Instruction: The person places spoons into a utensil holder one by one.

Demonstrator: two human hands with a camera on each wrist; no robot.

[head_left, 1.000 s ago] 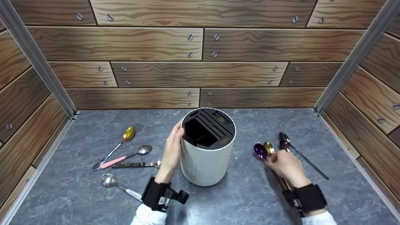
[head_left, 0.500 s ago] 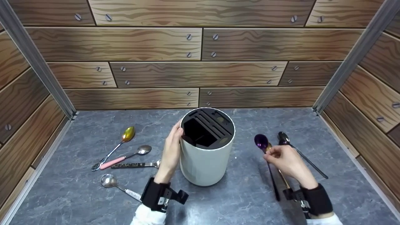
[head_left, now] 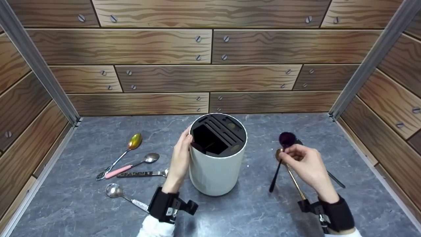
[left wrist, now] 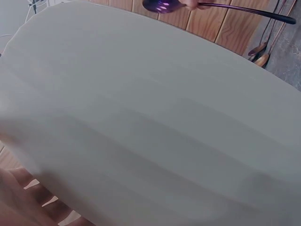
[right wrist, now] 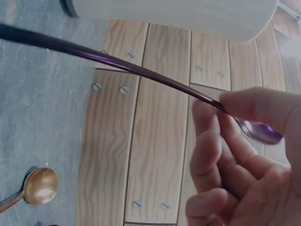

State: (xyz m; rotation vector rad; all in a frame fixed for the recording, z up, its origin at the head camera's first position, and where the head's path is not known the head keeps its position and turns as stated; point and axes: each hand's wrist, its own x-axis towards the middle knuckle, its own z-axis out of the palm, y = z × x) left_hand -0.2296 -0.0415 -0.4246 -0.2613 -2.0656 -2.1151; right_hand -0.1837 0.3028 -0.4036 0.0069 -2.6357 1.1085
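Observation:
My left hand (head_left: 179, 159) holds the left side of a white cylindrical knife holder (head_left: 215, 174), its fingers around the wall near the rim. The holder stands upright; its black top has slots and one large opening. In my right hand (head_left: 306, 166) is a purple spoon (head_left: 287, 139), pinched by the neck between thumb and fingertips. It is raised off the table, bowl up, dark handle slanting down. The right wrist view shows the pinch at the spoon's neck (right wrist: 221, 104). Below lies a gold spoon (head_left: 295, 182), partly hidden by the hand.
A black spoon (head_left: 336, 179) lies behind my right hand, mostly covered. Left of the holder lie a gold-bowled spoon (head_left: 135, 141), a pink-handled spoon (head_left: 119, 171), a dark-handled utensil (head_left: 139, 174) and a spoon with a white patterned handle (head_left: 114, 190). Wood-patterned walls enclose the grey table.
My right hand has picked up the purple spoon from beside the gold one, lifting it and moving it slightly right, with its handle swinging left. My left hand stays on the holder.

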